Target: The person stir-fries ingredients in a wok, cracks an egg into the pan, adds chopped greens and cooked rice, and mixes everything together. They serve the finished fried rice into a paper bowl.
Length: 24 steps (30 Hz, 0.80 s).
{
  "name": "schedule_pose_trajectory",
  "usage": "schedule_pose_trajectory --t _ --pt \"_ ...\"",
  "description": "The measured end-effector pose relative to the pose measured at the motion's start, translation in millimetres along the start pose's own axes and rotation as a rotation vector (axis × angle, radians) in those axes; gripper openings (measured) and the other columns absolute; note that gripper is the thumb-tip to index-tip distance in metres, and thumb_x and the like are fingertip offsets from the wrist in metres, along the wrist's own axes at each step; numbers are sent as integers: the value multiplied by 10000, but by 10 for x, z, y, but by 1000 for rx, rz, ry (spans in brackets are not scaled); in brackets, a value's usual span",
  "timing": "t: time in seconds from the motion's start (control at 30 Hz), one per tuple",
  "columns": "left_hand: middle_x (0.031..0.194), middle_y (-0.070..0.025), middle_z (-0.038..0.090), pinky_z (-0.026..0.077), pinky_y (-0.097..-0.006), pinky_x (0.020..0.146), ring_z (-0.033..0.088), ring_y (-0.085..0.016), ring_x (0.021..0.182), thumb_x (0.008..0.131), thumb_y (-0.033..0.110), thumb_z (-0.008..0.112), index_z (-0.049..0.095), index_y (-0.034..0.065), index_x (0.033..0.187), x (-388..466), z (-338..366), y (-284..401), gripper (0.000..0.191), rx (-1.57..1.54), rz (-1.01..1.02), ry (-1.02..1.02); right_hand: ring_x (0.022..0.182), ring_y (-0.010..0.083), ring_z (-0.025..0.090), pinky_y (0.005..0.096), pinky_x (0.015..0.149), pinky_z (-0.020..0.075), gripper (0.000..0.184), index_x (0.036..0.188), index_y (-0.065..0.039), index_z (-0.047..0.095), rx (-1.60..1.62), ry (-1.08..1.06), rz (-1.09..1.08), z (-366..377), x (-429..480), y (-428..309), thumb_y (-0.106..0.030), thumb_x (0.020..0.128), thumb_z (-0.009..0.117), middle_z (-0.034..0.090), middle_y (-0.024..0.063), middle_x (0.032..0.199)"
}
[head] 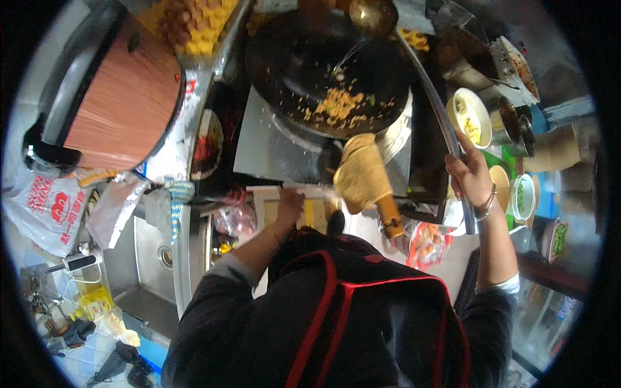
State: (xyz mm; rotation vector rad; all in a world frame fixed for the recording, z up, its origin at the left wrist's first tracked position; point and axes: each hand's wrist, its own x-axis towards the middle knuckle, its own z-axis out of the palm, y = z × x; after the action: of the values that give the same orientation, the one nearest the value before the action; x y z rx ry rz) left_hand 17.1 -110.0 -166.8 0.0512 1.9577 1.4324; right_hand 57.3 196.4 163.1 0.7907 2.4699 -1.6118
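Observation:
My right hand (470,177) grips the long metal handle of a ladle (373,17), whose bowl hangs over the far rim of a black wok (286,68). Browned, crumbly bits of food (339,103) are gathered in the wok's near side. The wok sits on a stove with a metal top (262,145). Its handle, wrapped in a tan cloth (361,174) with a wooden end (390,218), points towards me. My left hand (291,206) is blurred at the stove's front edge, and its fingers are too unclear to read.
On the left stand a large copper-coloured pot (128,97), a steel sink (155,271) and a printed plastic bag (48,208). To the right are a white bowl with yellow food (470,119) and a tub of chopped greens (523,196). A red-printed bag (427,242) lies low beside me.

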Motion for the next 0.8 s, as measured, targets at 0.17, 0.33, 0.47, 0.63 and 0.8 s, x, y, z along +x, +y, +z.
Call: schedule_pose_trajectory --t 0.17,0.33,0.47,0.63,0.8 --pt "913 -124 547 409 -364 646 524 -223 756 803 381 428 503 31 984 796 -2 -905 402 204 -39 61 341 82 394 204 312 318 550 1274 -64 237 76 39 93 398 45 69 -21 765 441 451 16 558" --pt "972 -137 534 378 -379 738 504 -257 848 767 390 481 519 37 992 1228 477 -1324 421 33 31 47 323 109 421 208 288 331 562 1262 -49 247 197 32 191 563 19 118 -19 739 450 469 43 559" --pt "1019 -147 524 353 -392 812 489 -284 922 738 398 523 532 41 998 1344 550 -1522 441 -27 37 47 313 122 435 208 272 338 561 1255 -52 260 293 -3 226 574 30 262 -16 728 451 481 58 559" --pt "1025 -160 526 353 -395 846 484 -308 964 738 393 518 553 49 978 1123 292 -1458 421 393 124 35 301 110 406 205 262 337 542 1249 -80 278 407 -89 238 565 93 295 -17 741 453 459 59 553" --pt "853 -151 570 439 -394 685 557 -279 775 803 287 453 563 77 869 11 -466 -209 246 710 -67 -62 305 100 392 206 264 325 507 1233 -88 284 521 -184 218 460 237 493 -24 758 446 442 56 552"
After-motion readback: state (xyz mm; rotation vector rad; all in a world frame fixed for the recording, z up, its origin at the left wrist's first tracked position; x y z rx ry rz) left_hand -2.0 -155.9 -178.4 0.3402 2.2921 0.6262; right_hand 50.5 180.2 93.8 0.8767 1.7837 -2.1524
